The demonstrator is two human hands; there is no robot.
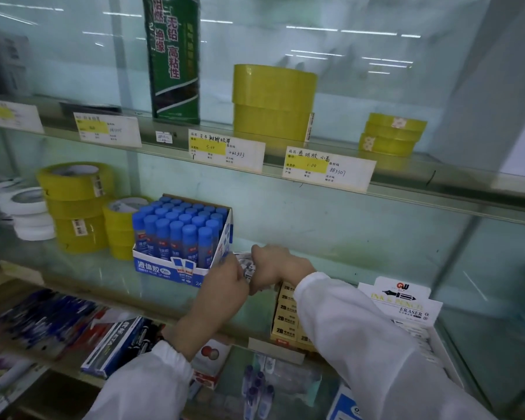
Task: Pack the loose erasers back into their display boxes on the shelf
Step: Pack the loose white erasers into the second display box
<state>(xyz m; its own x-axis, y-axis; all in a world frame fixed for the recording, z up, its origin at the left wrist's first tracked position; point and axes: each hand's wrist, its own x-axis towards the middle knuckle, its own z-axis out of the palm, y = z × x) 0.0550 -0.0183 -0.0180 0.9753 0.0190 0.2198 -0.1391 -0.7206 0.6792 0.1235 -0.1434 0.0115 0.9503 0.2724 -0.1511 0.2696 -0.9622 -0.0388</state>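
Note:
Both hands meet on the middle glass shelf (376, 262), just right of the glue box. My left hand (222, 286) and my right hand (278, 265) are closed around a small white eraser display box (246, 265) with grey print, mostly hidden between the fingers. Under my right forearm lies a yellow box of 2B erasers (285, 316), lying in rows. To its right stands a white display box marked ERASER (406, 301) with erasers inside, partly covered by my sleeve.
A blue-and-white box of glue bottles (179, 237) stands right beside my left hand. Yellow tape rolls (76, 207) sit further left, more tape (273, 101) on the shelf above with price tags. Pens and correction tapes (115, 344) fill the lower shelf.

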